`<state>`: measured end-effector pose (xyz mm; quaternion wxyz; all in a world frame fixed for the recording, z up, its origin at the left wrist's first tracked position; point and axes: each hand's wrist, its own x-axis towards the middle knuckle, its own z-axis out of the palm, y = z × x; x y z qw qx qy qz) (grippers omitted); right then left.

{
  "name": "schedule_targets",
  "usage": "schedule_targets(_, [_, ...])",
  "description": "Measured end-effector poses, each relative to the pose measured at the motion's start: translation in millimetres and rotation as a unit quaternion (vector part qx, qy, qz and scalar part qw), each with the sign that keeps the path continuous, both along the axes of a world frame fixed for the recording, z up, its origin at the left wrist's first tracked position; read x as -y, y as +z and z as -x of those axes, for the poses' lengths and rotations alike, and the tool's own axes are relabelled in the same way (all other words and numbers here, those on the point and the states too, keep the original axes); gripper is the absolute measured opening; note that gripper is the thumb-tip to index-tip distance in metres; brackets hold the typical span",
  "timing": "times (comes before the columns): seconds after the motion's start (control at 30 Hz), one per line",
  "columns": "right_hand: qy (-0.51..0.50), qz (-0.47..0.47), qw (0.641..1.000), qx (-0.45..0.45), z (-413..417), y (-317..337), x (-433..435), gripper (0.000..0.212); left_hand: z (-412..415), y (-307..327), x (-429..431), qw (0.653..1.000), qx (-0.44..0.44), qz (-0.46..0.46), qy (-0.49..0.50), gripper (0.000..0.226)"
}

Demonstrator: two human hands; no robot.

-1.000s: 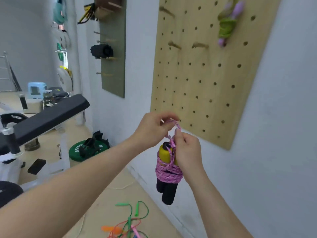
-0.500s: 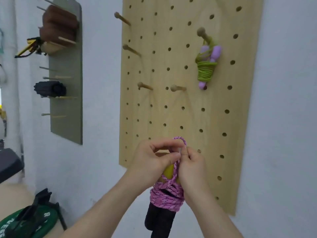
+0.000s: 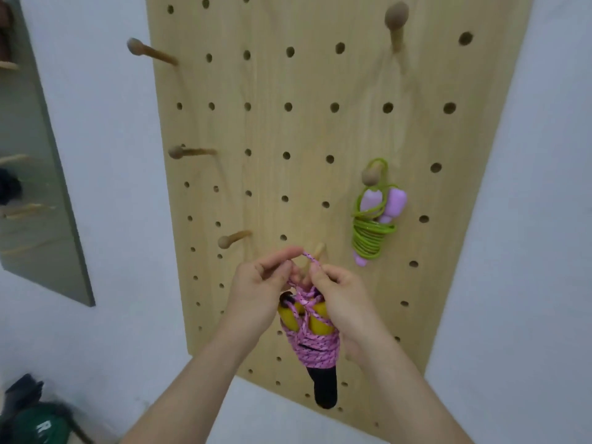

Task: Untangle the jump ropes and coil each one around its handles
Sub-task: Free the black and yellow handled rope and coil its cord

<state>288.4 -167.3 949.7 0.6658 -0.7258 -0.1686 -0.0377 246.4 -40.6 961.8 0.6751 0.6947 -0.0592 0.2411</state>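
Observation:
A pink jump rope (image 3: 315,344) is coiled around its yellow-and-black handles and hangs between my hands in front of a wooden pegboard (image 3: 320,129). My left hand (image 3: 256,296) and my right hand (image 3: 342,299) each pinch one side of a small loop of the pink rope, held open at a wooden peg (image 3: 315,256). The peg's tip sits right behind the loop. A green jump rope (image 3: 373,232) with lilac handles is coiled and hangs from another peg (image 3: 371,174) up and to the right.
Several more bare pegs (image 3: 232,240) stick out of the pegboard on the left and top. A grey-green wall panel (image 3: 35,174) with pegs hangs further left. A green weight plate (image 3: 41,426) lies on the floor at bottom left.
My view has swung up from the floor to the pegboard. Both hands have carried the pink bundle up and brought its loop to the lower peg.

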Motion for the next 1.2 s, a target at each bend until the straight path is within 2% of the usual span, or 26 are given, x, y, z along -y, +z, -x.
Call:
schedule_targets(0.1, [0.013, 0.065, 0.997, -0.046, -9.0, 4.6, 0.7, 0.036, -15.3, -5.4, -7.6, 0.999, -0.04, -0.026, 0.013, 0.036])
schedule_targets(0.27, [0.023, 0.076, 0.991, -0.103, -27.3, -6.4, 1.1, 0.03, -38.9, -21.0, -12.6, 0.997, -0.069, 0.007, 0.044, 0.024])
schedule_targets(0.47, [-0.033, 0.085, 0.995, -0.047, -52.5, -16.0, 10.1, 0.03, -66.9, -16.7, -8.8, 0.998, -0.053, -0.023, 0.018, 0.022])
schedule_targets(0.6, [-0.111, 0.045, 0.993, 0.003, -69.0, -16.8, -0.8, 0.035, -87.3, -8.0, -8.7, 0.997, -0.067, -0.003, 0.03, 0.014])
schedule_targets(0.73, [-0.173, 0.029, 0.984, 0.01, -78.1, -16.8, -7.7, 0.039, -80.2, 4.4, -8.6, 0.996, -0.088, 0.003, 0.034, 0.009])
schedule_targets(0.8, [-0.201, 0.044, 0.978, 0.015, -82.1, -19.4, -11.4, 0.041, -60.7, 4.1, -11.8, 0.995, -0.099, -0.031, -0.009, 0.007])
schedule_targets(0.9, [-0.217, 0.06, 0.974, 0.015, -84.8, -25.9, -18.1, 0.041, -38.1, -6.6, -10.9, 0.989, -0.111, -0.064, -0.078, 0.019])
schedule_targets(1.1, [-0.223, 0.067, 0.971, 0.049, -82.1, -34.1, -24.5, 0.032, -44.4, -20.5, 1.6, 0.997, -0.072, -0.006, -0.005, 0.031])
schedule_targets(1.2, [-0.224, 0.074, 0.971, 0.047, -82.8, -35.9, -25.4, 0.032, -45.0, -24.6, 1.7, 0.998, -0.056, -0.028, 0.005, 0.031])
